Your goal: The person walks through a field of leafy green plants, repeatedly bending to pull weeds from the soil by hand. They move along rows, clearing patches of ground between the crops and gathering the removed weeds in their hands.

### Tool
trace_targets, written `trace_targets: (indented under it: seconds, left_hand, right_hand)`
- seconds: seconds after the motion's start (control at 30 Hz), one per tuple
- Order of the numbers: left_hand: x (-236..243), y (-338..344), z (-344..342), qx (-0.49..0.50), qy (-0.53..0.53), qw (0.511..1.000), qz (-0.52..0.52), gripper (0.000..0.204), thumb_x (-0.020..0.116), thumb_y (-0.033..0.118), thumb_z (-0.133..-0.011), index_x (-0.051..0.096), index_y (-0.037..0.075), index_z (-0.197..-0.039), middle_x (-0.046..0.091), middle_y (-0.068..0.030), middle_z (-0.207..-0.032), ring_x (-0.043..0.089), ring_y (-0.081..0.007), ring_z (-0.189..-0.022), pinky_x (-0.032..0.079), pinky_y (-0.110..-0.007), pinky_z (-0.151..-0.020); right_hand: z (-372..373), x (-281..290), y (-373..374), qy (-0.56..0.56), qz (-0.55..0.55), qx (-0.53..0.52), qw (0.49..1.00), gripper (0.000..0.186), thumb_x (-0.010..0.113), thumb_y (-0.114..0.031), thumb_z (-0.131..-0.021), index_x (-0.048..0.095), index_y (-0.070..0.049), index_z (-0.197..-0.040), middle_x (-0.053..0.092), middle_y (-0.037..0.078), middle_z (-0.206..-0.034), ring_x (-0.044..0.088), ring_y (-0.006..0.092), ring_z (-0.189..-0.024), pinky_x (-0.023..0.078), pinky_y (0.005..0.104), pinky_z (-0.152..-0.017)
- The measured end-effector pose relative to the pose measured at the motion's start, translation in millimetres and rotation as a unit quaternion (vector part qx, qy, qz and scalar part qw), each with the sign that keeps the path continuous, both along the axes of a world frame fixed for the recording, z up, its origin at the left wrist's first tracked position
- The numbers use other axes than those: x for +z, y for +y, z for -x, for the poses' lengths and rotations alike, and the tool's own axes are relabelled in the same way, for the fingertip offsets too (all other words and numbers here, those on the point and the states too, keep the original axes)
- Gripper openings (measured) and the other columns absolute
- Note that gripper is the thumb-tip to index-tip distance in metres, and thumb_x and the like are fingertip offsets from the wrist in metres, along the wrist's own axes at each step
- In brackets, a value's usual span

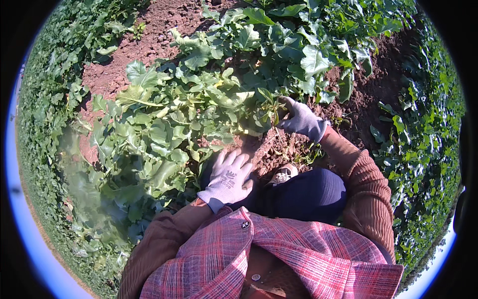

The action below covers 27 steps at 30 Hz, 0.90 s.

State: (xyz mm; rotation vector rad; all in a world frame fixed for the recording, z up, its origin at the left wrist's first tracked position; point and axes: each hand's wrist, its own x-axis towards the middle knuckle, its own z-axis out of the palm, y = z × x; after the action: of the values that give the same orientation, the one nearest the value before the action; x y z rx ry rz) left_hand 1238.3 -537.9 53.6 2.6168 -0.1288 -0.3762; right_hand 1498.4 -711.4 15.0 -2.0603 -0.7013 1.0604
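Note:
My left hand (228, 180), in a pale grey work glove, lies flat with its fingers spread over my bent left knee, beside the leafy crop. Farther forward and to the right, my right hand (304, 122), in a matching glove, closes on a small uprooted weed (270, 110). Narrow green leaves stand up from the grip, and a thin pale stem or root hangs below it. Part of the weed is hidden behind the gloved fingers. Broad-leaved crop plants (164, 134) grow just left of the weed.
Reddish-brown soil (264, 152) lies under my hands, with small pulled or low plants (294, 152) near my shoe (284, 174). A dense crop row (279, 40) runs ahead. Leafy rows (428, 149) border the right side, past a strip of bare earth (388, 74).

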Motion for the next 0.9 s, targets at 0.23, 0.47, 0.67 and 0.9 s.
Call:
trace_targets:
  seconds: [0.23, 0.47, 0.67, 0.9]
  left_hand:
    - [-10, 11, 16, -0.003, -0.074, 0.997, 0.017, 0.042, 0.072, 0.039, -0.079, 0.065, 0.011, -0.109, 0.060, -0.0109, -0.126, 0.048, -0.0320, -0.131, 0.032, -0.055, -0.113]
    - [-9, 15, 23, 0.008, -0.120, 0.992, 0.048, 0.033, 0.072, 0.033, -0.074, 0.067, 0.008, -0.095, 0.061, -0.0108, -0.107, 0.053, -0.0319, -0.120, 0.036, -0.054, -0.110]
    - [-7, 18, 26, 0.014, -0.143, 0.988, 0.057, 0.032, 0.071, 0.030, -0.074, 0.068, 0.008, -0.096, 0.062, -0.0112, -0.106, 0.054, -0.0322, -0.120, 0.037, -0.054, -0.110]
    - [-4, 18, 26, 0.018, -0.098, 0.992, 0.083, 0.032, 0.071, 0.030, -0.075, 0.066, 0.008, -0.097, 0.062, -0.0117, -0.108, 0.053, -0.0315, -0.121, 0.034, -0.052, -0.112]
  right_hand:
    - [23, -19, 73, -0.125, 0.029, -0.039, 0.991, 0.060, 0.085, -0.031, -0.073, 0.063, -0.001, -0.121, 0.073, 0.019, -0.097, 0.072, 0.0344, -0.093, 0.056, 0.0417, -0.081]
    - [15, -25, 85, -0.164, 0.110, -0.040, 0.979, 0.043, 0.070, -0.037, -0.090, 0.065, -0.005, -0.119, 0.070, 0.009, -0.081, 0.068, 0.0211, -0.069, 0.055, 0.0377, -0.065]
    - [28, -13, 87, 0.006, 0.026, -0.084, 0.996, 0.017, 0.064, -0.022, -0.098, 0.069, -0.006, -0.102, 0.062, 0.001, -0.068, 0.058, 0.0106, -0.055, 0.049, 0.0317, -0.049]
    - [-1, 87, 27, 0.019, -0.164, -0.164, 0.972, 0.026, 0.062, -0.028, -0.102, 0.071, -0.004, -0.097, 0.068, 0.003, -0.075, 0.059, 0.0099, -0.050, 0.047, 0.0244, -0.047]
